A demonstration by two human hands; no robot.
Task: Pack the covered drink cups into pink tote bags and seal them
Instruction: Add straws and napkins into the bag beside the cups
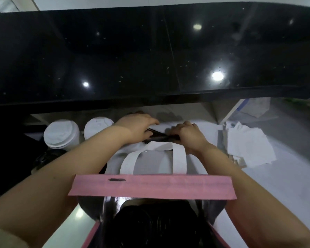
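My left hand [138, 127] and right hand [188, 136], at mid-frame, both curl round a dark slim object [162, 138] held between them; I cannot tell what it is. Just below them stands the pink soft tote bag [150, 187] with white strap handles, its mouth gaping at lower centre and a shiny dark lining showing. Two white lidded drink cups [62, 134] wait at middle left. The bag looks floppy, so I'd pinch its folded rim. The cups seem light and crushable, so I'd take them by the wall under the lid.
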